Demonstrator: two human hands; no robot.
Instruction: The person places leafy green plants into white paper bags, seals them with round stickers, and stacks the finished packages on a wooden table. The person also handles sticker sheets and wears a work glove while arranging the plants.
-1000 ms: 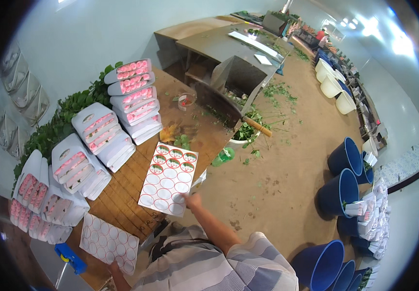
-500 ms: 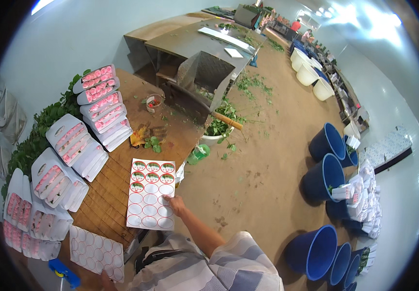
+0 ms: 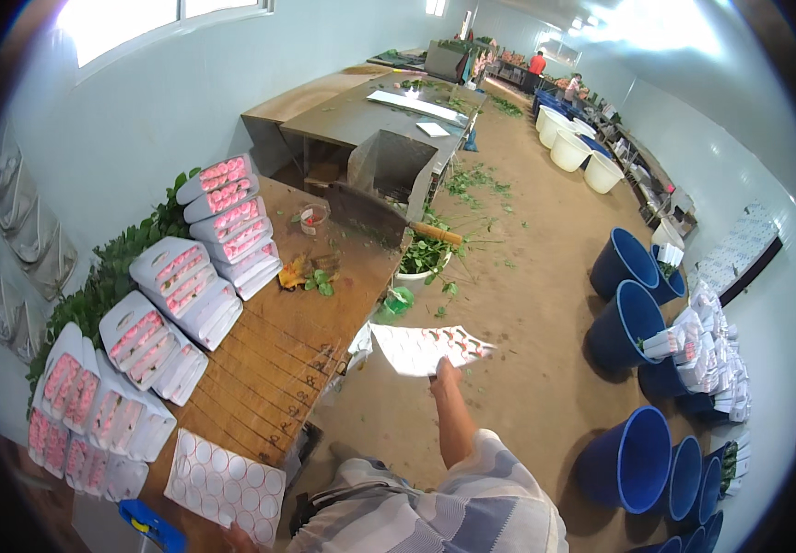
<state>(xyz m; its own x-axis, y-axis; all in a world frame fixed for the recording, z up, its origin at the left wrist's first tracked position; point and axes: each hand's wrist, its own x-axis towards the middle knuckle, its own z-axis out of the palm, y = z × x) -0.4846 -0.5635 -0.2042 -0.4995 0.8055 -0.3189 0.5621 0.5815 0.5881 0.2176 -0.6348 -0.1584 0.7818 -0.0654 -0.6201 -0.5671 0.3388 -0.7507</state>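
Note:
My right hand (image 3: 447, 371) is closed on the edge of a white sheet of round red-edged stickers (image 3: 426, 348). That sheet is tilted and slightly bent above the floor, beyond the table's front edge. Low in the view, my left hand (image 3: 239, 536) pinches the lower edge of another sheet of red-ringed round stickers (image 3: 223, 484), which lies over the near end of the table; much of this hand is cut off. Left of that sheet is a blue tape dispenser (image 3: 151, 525).
Bundles of pink roses in white wraps (image 3: 145, 341) line the left of the wooden table (image 3: 264, 369). A knife-like blade with a wooden handle (image 3: 437, 232) stands at its far end. Blue buckets (image 3: 624, 456) and wrapped bundles (image 3: 707, 350) stand on the right.
My right hand has moved right and away from the table, carrying the sticker sheet, which has turned from upright to tilted. The whole view has shifted with my head.

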